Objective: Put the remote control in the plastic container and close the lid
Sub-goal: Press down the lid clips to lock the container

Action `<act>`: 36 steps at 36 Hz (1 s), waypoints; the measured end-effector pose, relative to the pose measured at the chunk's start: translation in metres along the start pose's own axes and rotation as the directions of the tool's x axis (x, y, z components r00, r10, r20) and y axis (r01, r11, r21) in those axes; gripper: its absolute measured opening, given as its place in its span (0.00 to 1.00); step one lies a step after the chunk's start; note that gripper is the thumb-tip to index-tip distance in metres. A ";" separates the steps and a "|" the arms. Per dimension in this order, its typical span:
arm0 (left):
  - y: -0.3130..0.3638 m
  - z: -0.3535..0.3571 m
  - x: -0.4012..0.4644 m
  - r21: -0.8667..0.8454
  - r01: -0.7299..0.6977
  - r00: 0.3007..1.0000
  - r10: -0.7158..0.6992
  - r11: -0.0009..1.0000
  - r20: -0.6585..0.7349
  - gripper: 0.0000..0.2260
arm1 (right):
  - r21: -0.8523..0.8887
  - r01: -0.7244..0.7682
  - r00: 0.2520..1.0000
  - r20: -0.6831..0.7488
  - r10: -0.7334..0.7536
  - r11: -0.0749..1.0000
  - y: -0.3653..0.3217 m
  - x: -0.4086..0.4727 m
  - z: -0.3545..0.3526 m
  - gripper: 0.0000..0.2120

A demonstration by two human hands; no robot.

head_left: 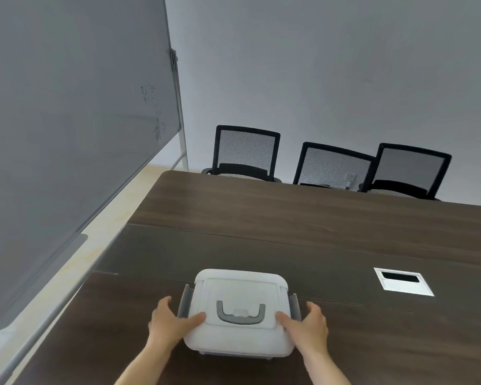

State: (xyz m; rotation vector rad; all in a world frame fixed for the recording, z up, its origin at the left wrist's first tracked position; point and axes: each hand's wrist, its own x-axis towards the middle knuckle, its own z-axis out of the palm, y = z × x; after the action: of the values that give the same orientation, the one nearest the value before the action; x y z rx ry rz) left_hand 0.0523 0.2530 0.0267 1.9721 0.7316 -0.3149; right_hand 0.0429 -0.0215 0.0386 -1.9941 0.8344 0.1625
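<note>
Our left hand [169,321] rests against the left side of the container [240,312], thumb lying on the lid [239,287] and fingers spread open beside the grey left latch [185,301]. Our right hand [307,322] mirrors it on the right side, thumb on the lid, fingers open and curved near the right latch [295,306]. Neither hand is closed around anything; both simply press at the lid's edges. Both latches stand flared outward from the container's sides. A grey handle [240,314] lies flat on the middle of the white lid, which sits on top of the container. The remote cannot be seen, and we cannot tell whether it is inside.

The container sits on a dark wood table [289,218], near our edge. To the right, set into the tabletop, is a silver cable port [403,282]. Three black mesh chairs [246,152] stand along the far side. A whiteboard [67,120] with faint writing stands to the left.
</note>
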 end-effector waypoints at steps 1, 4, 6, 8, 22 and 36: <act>-0.001 -0.002 0.001 -0.146 0.084 0.993 -0.071 0.986 0.097 0.51 | 0.135 -0.099 0.993 0.080 0.089 0.986 0.000 0.002 -0.001 0.48; -0.006 -0.004 0.004 -0.443 0.296 0.919 -0.127 0.846 0.372 0.45 | 0.378 -0.328 0.919 0.342 0.198 0.866 0.006 0.009 -0.001 0.39; -0.005 -0.002 0.003 -0.480 0.307 0.902 -0.091 0.821 0.421 0.32 | 0.407 -0.327 0.903 0.400 0.155 0.853 0.011 0.013 0.002 0.25; -0.004 -0.001 0.003 -0.481 0.276 0.903 -0.053 0.832 0.426 0.23 | 0.414 -0.261 0.920 0.381 0.094 0.872 0.013 0.012 0.006 0.17; 0.004 0.016 -0.016 -0.105 -0.125 0.960 0.147 0.987 0.239 0.31 | -0.181 0.200 0.976 0.125 -0.179 0.963 0.001 -0.015 0.029 0.29; 0.010 0.031 -0.021 0.347 -0.227 0.973 0.198 0.910 0.116 0.25 | -0.295 0.239 0.970 0.038 -0.238 0.925 0.002 -0.020 0.036 0.27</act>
State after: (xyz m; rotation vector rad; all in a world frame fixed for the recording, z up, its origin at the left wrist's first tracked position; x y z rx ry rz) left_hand 0.0443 0.2149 0.0286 2.3479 0.4209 -0.4136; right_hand 0.0336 0.0171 0.0253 -2.3611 0.5831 0.1554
